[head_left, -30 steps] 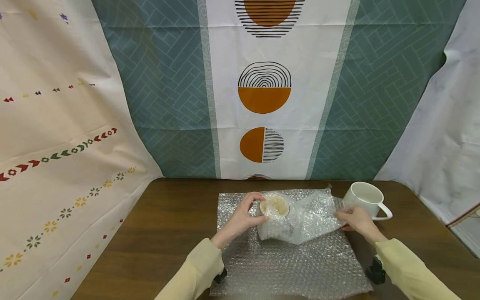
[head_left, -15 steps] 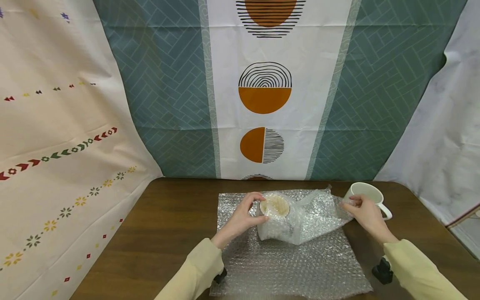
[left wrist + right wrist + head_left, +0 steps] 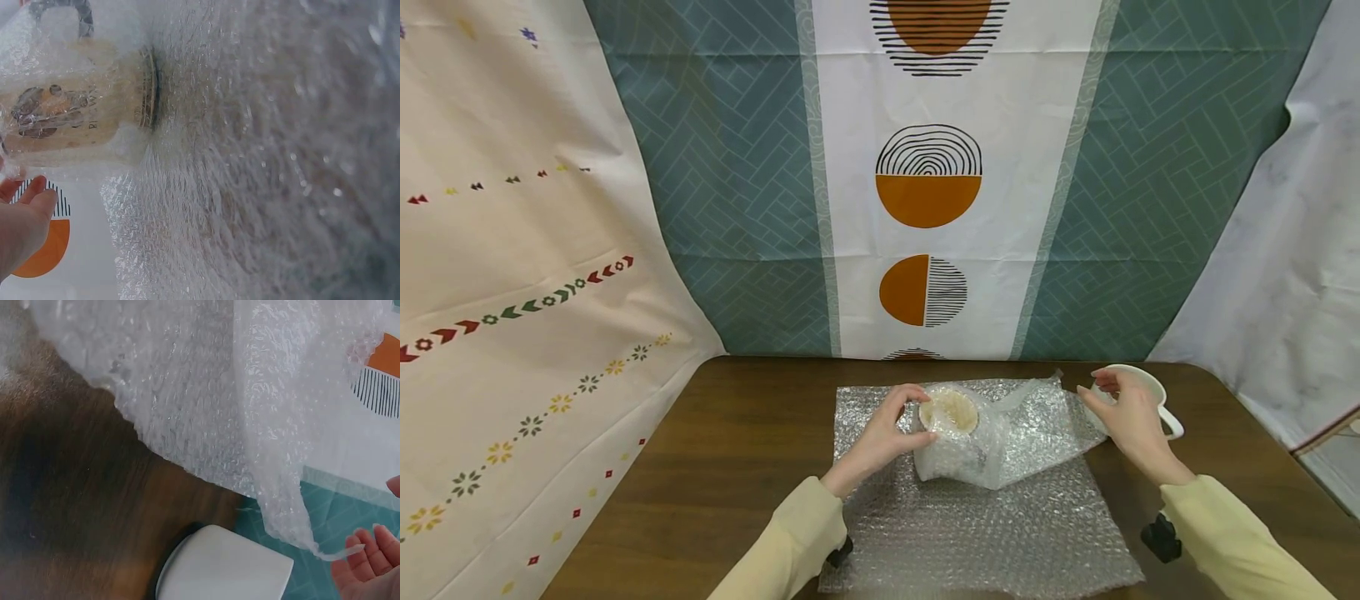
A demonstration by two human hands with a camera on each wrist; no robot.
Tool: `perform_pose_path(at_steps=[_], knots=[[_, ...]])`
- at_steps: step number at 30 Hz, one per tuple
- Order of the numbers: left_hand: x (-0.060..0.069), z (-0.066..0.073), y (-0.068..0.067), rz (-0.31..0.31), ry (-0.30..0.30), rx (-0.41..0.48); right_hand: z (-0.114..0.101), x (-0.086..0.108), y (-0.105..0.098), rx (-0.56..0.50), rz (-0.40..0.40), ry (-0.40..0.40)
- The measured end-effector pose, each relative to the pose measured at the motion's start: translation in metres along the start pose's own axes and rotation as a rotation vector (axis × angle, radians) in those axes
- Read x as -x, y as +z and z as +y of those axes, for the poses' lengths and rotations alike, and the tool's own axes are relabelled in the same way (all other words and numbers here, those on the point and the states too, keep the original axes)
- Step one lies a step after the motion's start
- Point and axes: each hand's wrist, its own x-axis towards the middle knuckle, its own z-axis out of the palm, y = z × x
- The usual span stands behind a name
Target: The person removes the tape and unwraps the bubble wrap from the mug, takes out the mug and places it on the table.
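A cream mug (image 3: 950, 412) with a printed picture and lettering stands wrapped in clear bubble wrap (image 3: 1000, 533). My left hand (image 3: 883, 433) holds its left side, with thumb and fingers around the rim; in the left wrist view the mug (image 3: 69, 106) shows its handle through the film. A loose flap of the wrap (image 3: 1045, 429) stretches right from the mug. Beside that flap's end is my right hand (image 3: 1131, 421), thumb and fingers spread apart. In the right wrist view the wrap's thin tip (image 3: 337, 553) touches the fingertips of the right hand (image 3: 372, 569).
A white mug (image 3: 1153, 383) stands just behind the right hand, its handle pointing right; the hand partly hides it. The dark wooden table (image 3: 722, 467) extends to the left. A patterned cloth (image 3: 925, 292) hangs along the table's back edge.
My right hand has moved right and slightly up along the flap, and its thumb and fingers have parted from the pinch on the wrap. The left hand and wrapped mug stay put.
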Motion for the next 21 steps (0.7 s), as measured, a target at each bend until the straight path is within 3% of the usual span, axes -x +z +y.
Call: perform_pose_path(at_steps=[14, 21], knots=[[-0.001, -0.001, -0.001, -0.007, 0.007, 0.0, -0.027, 0.005, 0.016, -0.121, -0.116, -0.079], [-0.001, 0.0, -0.001, -0.009, 0.001, 0.002, -0.046, 0.013, 0.032, -0.127, -0.178, -0.1]])
